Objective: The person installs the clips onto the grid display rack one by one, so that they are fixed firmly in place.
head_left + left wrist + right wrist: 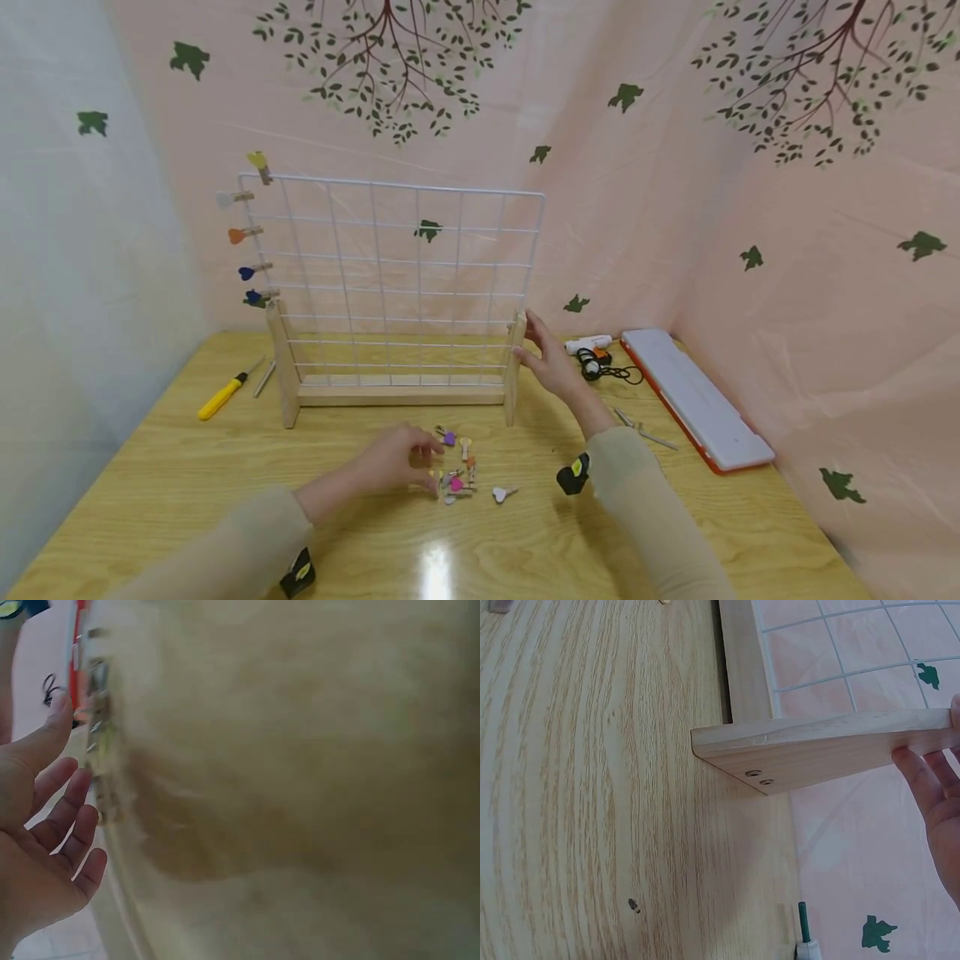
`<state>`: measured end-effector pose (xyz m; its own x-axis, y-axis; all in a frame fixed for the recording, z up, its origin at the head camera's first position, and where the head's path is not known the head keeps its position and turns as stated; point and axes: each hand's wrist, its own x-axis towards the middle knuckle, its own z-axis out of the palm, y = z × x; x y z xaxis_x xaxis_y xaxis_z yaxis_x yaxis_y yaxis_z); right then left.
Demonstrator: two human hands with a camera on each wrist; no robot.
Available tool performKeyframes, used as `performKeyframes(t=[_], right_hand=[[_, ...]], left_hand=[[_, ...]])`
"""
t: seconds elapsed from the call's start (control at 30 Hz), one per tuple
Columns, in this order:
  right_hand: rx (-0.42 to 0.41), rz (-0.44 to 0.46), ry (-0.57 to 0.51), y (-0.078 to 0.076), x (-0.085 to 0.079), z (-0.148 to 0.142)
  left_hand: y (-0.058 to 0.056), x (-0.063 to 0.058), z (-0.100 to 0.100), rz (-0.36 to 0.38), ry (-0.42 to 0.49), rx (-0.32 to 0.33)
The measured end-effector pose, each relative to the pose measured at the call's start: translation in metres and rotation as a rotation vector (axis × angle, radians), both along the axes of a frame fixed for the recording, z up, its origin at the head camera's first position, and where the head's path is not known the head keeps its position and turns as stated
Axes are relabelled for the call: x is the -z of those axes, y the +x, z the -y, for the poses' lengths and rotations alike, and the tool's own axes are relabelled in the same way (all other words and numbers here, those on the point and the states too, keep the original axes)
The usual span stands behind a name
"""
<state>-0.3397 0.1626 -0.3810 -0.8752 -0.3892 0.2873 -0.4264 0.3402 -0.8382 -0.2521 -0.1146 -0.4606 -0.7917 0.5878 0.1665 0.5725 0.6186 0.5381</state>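
A white wire grid rack stands upright in a wooden base on the table. My right hand holds its right wooden post near the top. In the right wrist view, fingers touch the edge of that post. My left hand hovers at a small pile of heart-topped clothespins, thumb and fingers apart. The left wrist view shows its loosely bent fingers with nothing between them. Several clothespins, including an orange one, are clipped along the grid's left edge; a yellow one sits on its top corner.
A yellow-handled screwdriver and a metal rod lie left of the rack. On the right are a glue gun with a black cord, metal tools and a long white case. A white-heart clothespin lies apart from the pile.
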Motion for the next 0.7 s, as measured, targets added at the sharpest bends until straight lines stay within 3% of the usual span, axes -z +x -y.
performKeyframes(t=[0.13,0.33,0.57,0.7], right_hand=[[-0.007,0.005,-0.008,0.000,0.000,0.000],[-0.020,0.000,-0.031,0.000,-0.001,0.000],[-0.012,-0.003,-0.008,0.000,-0.001,-0.001],[-0.008,0.010,-0.010,0.000,0.000,-0.001]], left_hand=[[0.006,0.012,-0.004,-0.004,-0.001,0.053],[0.007,0.011,-0.006,-0.003,0.001,0.057],[0.009,0.005,-0.001,0.197,0.122,0.034],[0.008,-0.004,0.005,0.210,0.182,0.006]])
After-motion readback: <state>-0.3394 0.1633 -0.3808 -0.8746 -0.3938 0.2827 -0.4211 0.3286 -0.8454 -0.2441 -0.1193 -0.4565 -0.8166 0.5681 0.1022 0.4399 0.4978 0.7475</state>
